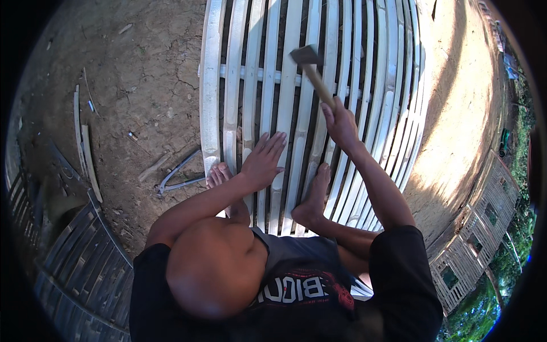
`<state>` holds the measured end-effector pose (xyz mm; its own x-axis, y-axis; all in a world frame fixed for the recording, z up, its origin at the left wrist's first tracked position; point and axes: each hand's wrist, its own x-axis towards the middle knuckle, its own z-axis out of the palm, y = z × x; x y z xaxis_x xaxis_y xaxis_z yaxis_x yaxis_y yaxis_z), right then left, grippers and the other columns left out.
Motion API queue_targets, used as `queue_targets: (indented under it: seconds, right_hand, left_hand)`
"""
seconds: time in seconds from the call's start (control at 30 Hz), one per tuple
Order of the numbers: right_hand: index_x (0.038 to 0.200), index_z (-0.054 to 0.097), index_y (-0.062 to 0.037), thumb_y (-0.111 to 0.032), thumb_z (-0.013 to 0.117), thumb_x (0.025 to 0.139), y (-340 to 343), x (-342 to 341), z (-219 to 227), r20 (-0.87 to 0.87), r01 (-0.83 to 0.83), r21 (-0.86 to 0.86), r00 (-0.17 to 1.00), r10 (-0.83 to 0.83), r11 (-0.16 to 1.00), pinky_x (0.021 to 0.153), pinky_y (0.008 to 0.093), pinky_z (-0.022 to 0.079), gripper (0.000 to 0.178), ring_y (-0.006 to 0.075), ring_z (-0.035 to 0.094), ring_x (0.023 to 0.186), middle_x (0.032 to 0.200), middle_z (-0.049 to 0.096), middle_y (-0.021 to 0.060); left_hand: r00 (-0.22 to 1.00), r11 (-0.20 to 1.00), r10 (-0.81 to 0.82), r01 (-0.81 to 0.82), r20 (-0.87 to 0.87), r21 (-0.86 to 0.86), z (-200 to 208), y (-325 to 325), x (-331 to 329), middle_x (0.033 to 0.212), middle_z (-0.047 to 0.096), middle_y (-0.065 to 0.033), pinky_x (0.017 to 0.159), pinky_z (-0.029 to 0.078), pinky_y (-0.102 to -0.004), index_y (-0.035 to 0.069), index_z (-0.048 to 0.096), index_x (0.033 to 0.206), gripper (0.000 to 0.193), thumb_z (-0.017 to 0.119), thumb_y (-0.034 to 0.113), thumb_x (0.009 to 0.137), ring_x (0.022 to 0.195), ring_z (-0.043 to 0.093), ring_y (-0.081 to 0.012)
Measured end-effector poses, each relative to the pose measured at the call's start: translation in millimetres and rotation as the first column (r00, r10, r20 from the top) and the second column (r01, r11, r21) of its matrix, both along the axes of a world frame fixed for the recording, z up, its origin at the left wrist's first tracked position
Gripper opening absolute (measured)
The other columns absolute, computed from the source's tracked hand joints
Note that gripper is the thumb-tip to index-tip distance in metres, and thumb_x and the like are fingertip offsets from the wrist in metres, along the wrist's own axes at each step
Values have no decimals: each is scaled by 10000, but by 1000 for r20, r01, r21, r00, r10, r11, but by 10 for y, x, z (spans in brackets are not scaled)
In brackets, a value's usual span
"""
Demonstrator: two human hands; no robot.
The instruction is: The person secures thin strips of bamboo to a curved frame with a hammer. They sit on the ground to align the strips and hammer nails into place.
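Note:
A hatchet [317, 82] with a dark wedge-shaped head and a pale wooden handle is in my right hand [343, 126], whose fingers wrap round the handle's lower end. Its head is over a row of long pale bamboo slats [292, 40]; whether it touches them I cannot tell. My left hand [263, 162] lies flat on the slats with its fingers stretched out, holding nothing. Beneath the slats a crosspiece [250, 72] shows through the gaps. My bare feet [312, 199] rest on the slats on either side of my left hand.
On the dirt ground at left lie metal pincers [178, 175] and several thin bamboo strips [88, 154]. A dark slatted structure [85, 262] stands at lower left. To the right, past sunlit ground, is a woven bamboo panel [476, 228] with square openings.

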<state>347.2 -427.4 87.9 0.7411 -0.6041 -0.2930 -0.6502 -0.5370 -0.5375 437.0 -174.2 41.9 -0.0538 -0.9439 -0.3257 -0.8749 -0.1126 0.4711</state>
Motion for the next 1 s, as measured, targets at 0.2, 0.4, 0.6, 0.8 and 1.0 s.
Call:
queue_targets:
  seconds: [0.2,0.4,0.6,0.8,1.0]
  right_hand:
    - [942,508,3,-442,460,1055,-1,186,130,-106,41,200,994,-20,979,568,465,490,461,347,648,605,631,586,189]
    - [975,578,28,-544,444,1037,-297,207,479,-408,147,392,913,29,908,451,347,466,591,150,530,474,606,526,36]
    - [893,544,-32,-569,437,1030,-326,204,474,-61,253,519,964,-260,817,394,270,428,565,93,517,457,581,483,18]
    - [926,549,-7,-490,450,1052,-371,22,237,-209,-100,303,963,168,948,519,399,450,509,208,564,525,597,534,96]
    - [956,550,-4,-474,453,1051,-60,-182,-34,-131,-66,193,987,92,979,574,459,472,489,344,607,552,582,542,165]
  left_hand:
    - [996,999,-38,38,84,7,0,37,-4,1634,204,-208,1249,62,-495,-67,319,1510,788,528,465,969,1539,125,-314]
    - [993,999,-33,35,109,-15,-41,27,9,1635,198,-212,1248,65,-496,-75,309,1511,793,526,464,971,1539,122,-320]
    - [992,999,-49,47,116,19,-30,6,-5,1640,184,-211,1249,52,-492,-73,283,1520,800,519,463,975,1544,103,-315]
    - [991,998,-44,38,126,47,-26,0,27,1643,175,-207,1250,56,-487,-62,286,1524,800,530,461,971,1544,100,-310]
    - [996,998,-54,52,76,36,14,-41,9,1645,176,-195,1251,66,-480,-57,289,1525,813,555,460,957,1542,108,-306]
